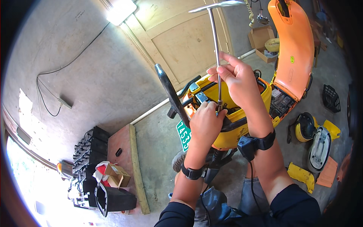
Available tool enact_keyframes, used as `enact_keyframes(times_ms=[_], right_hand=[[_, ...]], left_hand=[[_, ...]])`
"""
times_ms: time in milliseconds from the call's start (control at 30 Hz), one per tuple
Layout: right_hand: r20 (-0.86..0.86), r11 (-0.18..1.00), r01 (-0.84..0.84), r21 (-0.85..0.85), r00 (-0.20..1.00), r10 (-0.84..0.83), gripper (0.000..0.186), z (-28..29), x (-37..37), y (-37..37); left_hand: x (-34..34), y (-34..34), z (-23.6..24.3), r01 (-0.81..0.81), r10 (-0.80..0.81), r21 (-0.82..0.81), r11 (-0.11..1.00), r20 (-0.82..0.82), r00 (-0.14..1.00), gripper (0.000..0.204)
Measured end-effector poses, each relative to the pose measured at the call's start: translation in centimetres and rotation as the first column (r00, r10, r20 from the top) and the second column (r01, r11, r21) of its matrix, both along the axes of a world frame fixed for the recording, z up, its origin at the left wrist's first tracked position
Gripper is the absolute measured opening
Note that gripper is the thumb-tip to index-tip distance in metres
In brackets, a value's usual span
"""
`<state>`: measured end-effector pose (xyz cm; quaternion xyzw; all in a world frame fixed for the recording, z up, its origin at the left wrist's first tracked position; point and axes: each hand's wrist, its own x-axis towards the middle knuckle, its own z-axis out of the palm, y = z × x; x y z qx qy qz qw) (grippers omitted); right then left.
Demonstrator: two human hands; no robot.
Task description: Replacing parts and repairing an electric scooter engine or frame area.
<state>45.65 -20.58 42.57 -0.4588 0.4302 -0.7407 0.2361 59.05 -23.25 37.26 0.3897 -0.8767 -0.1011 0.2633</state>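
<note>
A long metal T-handle wrench (214,36) stands nearly upright, its crossbar at the top. Around the middle of its shaft, my right hand (239,77) has the thumb and fingers lightly closed, some fingertips stretched past the rod. Lower down, my left hand (206,123) is closed about the socket end, thumb and fingers on either side. That end goes down into the open yellow front body (234,138) of a scooter; what it meets there is hidden. Left of my left hand rises a black handlebar grip (168,87). A green plate (183,134) hangs below it.
The orange seat (293,49) is tipped up at the right, over an exposed compartment. Beyond it lie a yellow helmet (305,126), a black basket (331,98) and yellow panels (301,176). Black batteries (90,145) and a cardboard box (116,174) stand at the left.
</note>
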Motion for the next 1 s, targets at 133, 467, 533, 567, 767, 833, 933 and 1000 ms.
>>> enact_keyframes(times_ms=[133,467,533,567,767,833,933,1000], right_hand=[[-0.042,0.999,0.04,-0.017,0.998,-0.041,0.038,0.0,0.6,-0.1],[-0.266,0.962,0.271,-0.029,0.926,-0.269,0.038,-0.3,0.0,0.1],[-0.215,0.97,0.243,-0.02,0.946,-0.241,0.038,-0.3,-0.1,0.1],[-0.151,0.981,0.193,-0.017,0.969,-0.194,0.038,-0.3,-0.1,0.1],[0.012,0.997,-0.023,-0.073,1.0,0.024,0.038,0.0,-0.1,0.0],[-0.076,0.998,0.022,-0.055,0.997,-0.026,0.037,-0.1,0.2,-0.1],[-0.287,0.979,0.196,-0.058,0.936,-0.205,0.034,-0.2,0.8,-0.4],[-0.363,0.948,0.297,-0.114,0.876,-0.318,0.036,-0.3,0.9,-0.4]], left_hand=[[0.0,0.0,0.1,0.001,-0.001,0.011,1.0,0.01,1.0,0.032],[0.0,0.0,0.0,0.001,-0.001,-0.007,1.0,-0.003,1.0,0.031],[0.0,0.0,0.0,0.001,-0.001,-0.004,1.0,-0.005,1.0,0.03],[0.0,0.0,0.0,0.002,-0.002,-0.014,1.0,-0.012,1.0,0.03],[0.0,0.0,0.0,0.002,-0.002,-0.021,1.0,-0.005,1.0,0.031],[0.0,0.0,-0.1,0.0,0.0,-0.019,1.0,-0.007,1.0,0.031],[0.0,0.0,-0.1,0.006,-0.006,-0.026,1.0,-0.003,1.0,0.032],[0.0,0.0,-0.1,0.01,-0.011,-0.031,0.999,-0.011,1.0,0.033]])
